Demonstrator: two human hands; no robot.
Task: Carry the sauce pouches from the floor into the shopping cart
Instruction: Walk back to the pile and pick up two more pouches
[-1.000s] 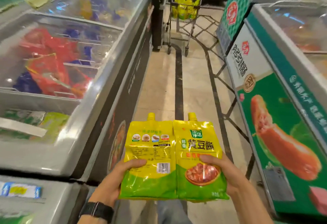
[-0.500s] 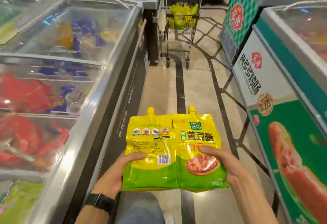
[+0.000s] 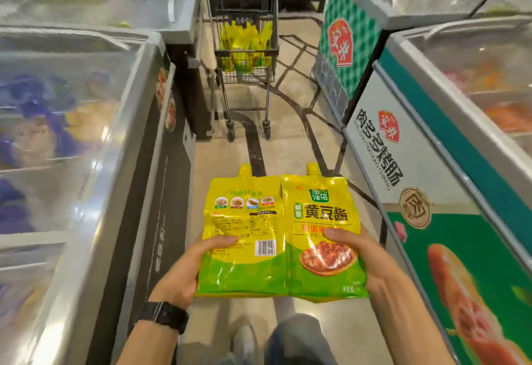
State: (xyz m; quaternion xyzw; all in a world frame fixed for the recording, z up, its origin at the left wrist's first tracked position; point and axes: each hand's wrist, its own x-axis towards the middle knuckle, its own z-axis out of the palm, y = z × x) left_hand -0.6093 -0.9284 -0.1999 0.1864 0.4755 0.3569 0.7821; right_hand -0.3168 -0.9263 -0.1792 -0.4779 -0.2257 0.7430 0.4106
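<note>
**A:** Where are the sauce packs right now?

**B:** Both are off the floor (image 3: 290, 148) and held low in front of me. My left grip (image 3: 184, 272) holds the left pouch (image 3: 244, 235), barcode side up. My right grip (image 3: 370, 259) holds the right pouch (image 3: 322, 220), printed face up. Their inner edges meet, and the spouts point away from me.

**A:** How are you holding them?

**B:** Each thumb presses down on the top face near the outer edge. The other digits are hidden under the packs, so I'd guess they're spread beneath as support. These are soft, floppy bags, and I think carrying them flat from below stops them folding or slipping.

**A:** And the shopping cart (image 3: 244, 76)?

**B:** It's at the far end of the aisle, well apart from my hands. It stands between the freezer on the left (image 3: 123, 140) and the freezer on the right (image 3: 417, 145). Its basket already has a pile of yellow pouches (image 3: 244, 39) in it.

**A:** So the job is partly done?

**B:** I'd say so. These two are mid-carry and not yet dropped in. With one pack per hand, I can let each go separately over the basket.
</note>
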